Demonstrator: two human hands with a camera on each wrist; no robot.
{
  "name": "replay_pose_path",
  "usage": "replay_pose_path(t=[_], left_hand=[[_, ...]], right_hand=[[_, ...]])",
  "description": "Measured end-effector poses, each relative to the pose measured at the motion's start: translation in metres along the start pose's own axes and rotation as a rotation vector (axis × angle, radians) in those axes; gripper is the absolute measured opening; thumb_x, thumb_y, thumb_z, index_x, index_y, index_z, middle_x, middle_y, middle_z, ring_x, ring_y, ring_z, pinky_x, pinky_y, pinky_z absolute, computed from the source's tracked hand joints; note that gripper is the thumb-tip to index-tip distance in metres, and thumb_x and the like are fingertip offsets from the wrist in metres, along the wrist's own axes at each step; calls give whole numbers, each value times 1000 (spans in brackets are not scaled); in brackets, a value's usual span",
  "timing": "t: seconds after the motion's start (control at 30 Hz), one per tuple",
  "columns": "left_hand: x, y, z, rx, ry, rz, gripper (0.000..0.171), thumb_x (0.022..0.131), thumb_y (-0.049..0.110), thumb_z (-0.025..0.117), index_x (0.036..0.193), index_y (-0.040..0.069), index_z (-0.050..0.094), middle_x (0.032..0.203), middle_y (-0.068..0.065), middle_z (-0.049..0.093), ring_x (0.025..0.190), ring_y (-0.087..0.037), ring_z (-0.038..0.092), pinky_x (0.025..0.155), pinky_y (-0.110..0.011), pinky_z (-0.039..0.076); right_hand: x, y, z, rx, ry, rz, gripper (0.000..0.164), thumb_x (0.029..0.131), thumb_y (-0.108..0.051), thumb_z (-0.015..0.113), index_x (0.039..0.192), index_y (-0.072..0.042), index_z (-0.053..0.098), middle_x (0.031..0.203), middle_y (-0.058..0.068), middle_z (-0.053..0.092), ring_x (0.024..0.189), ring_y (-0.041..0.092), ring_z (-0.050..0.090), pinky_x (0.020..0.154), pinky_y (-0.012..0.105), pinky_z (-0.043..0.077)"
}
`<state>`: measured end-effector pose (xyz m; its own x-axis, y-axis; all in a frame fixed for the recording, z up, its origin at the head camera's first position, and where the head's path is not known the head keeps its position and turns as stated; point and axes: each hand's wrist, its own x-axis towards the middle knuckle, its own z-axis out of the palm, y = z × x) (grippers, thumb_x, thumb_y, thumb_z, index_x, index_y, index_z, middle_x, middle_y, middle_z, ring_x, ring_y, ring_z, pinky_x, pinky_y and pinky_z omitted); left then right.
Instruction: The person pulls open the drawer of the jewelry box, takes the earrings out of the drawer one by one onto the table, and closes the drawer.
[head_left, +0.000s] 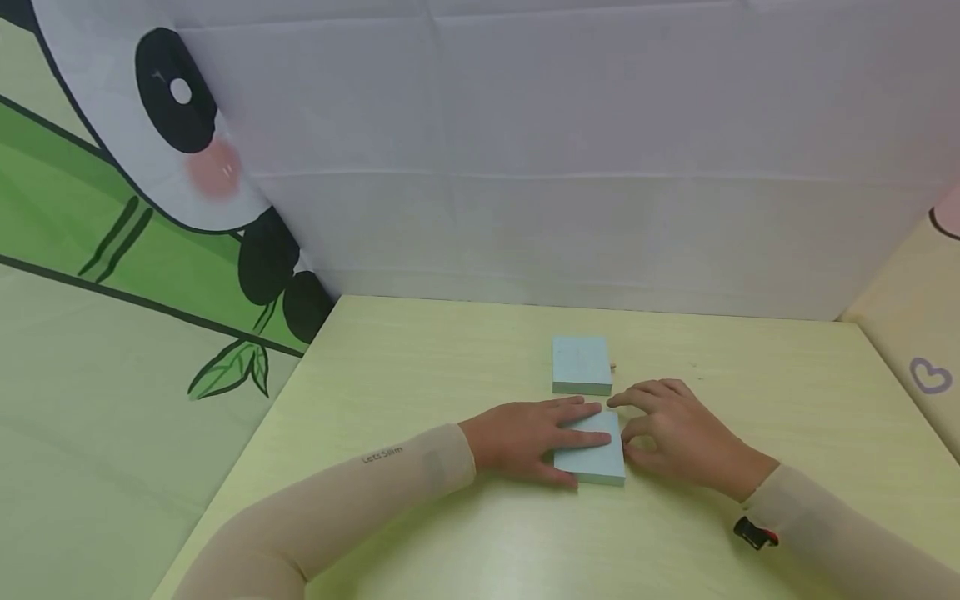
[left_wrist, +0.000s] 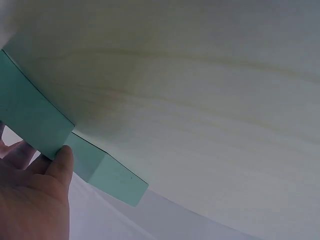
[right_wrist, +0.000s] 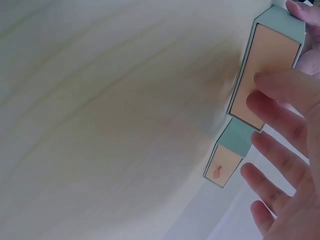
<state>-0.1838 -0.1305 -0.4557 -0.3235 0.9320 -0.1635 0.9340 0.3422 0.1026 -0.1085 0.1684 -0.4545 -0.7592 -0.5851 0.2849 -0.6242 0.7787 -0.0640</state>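
Two pale blue boxes lie on the table, one behind the other. My left hand point(head_left: 525, 437) rests spread over the top of the near box point(head_left: 588, 479). In the left wrist view a fingertip of it shows at the corner of that box point(left_wrist: 35, 107). My right hand point(head_left: 678, 433) is at the box's right side, a light brown face point(right_wrist: 270, 50). Its thumb and index fingertips are close together at the middle of that face; whatever lies between them is hidden. The other fingers extend past the box. The far box point(head_left: 581, 362) has a small tab point(right_wrist: 217, 172) on its brown side.
A pale wood-grain table point(head_left: 420, 350) lies under both boxes. Behind it hangs a white cloth point(head_left: 525, 233) with fold lines. At the left is a printed cloth point(head_left: 112, 400) with a green and black cartoon. A black clip-like piece point(head_left: 753, 533) is at my right sleeve.
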Motion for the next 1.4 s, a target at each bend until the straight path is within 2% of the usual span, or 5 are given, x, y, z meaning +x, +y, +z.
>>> replay_pose_path(t=[0.3,0.5,0.77,1.1,1.4], left_hand=[[3,-1,-1,27,0,-9,82,115,75,63,186,47,33,200,8,23,187,-17,25,133,-38,56],[6,-2,-1,44,2,-14,83,115,76,62,187,48,32,200,8,22,187,-18,26,133,-38,55],[8,-3,-2,19,-5,-27,83,114,75,64,187,48,32,201,10,20,187,-17,24,134,-41,55],[11,-3,-2,18,-3,-30,83,114,75,64,186,48,33,201,9,20,187,-18,25,134,-40,55],[13,-3,-2,59,3,-25,83,114,76,63,186,47,33,200,8,22,187,-17,27,130,-39,59]], right_hand=[[3,3,1,8,18,-16,15,90,-15,98,87,-27,91,142,2,85,135,34,77,111,63,58],[4,5,-1,8,-5,-5,13,90,-17,100,87,-28,93,145,3,84,138,35,75,114,64,58],[5,9,-1,6,31,-34,12,87,-18,102,87,-28,95,145,5,84,136,37,76,113,65,59],[4,16,1,20,20,-26,12,89,-16,100,87,-28,96,147,4,83,137,36,76,115,64,58],[5,17,0,22,13,-27,12,89,-17,100,88,-28,96,147,5,83,137,37,76,114,65,58]])
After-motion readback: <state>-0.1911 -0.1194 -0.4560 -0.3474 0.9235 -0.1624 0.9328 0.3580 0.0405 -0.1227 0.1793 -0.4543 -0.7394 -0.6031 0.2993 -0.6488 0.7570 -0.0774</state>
